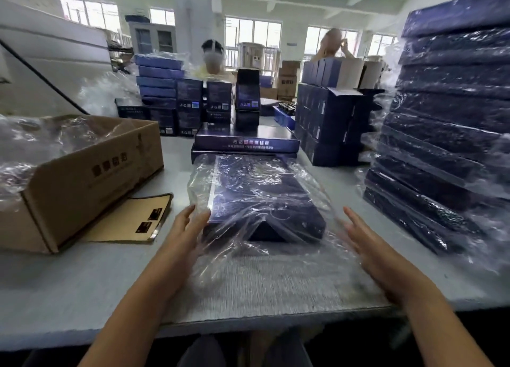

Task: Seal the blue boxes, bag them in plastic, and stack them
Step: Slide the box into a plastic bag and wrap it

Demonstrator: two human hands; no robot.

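Note:
A dark blue flat box [256, 198] lies in the middle of the grey table inside a clear plastic bag [265, 259], whose loose open end spreads toward me. My left hand [185, 234] has straight fingers touching the bag at the box's near left corner. My right hand [378, 259] is held flat with fingers spread, just right of the bag's loose end. Behind the bagged box lie two unbagged blue boxes [247, 141]. A tall stack of bagged blue boxes [447, 134] stands at the right.
An open cardboard carton [82, 179] filled with plastic bags sits at the left, with a brown card sheet [132, 220] beside it. Small dark blue cartons [325, 123] crowd the back of the table. Two people sit behind them. The table's front edge [193, 325] is near me.

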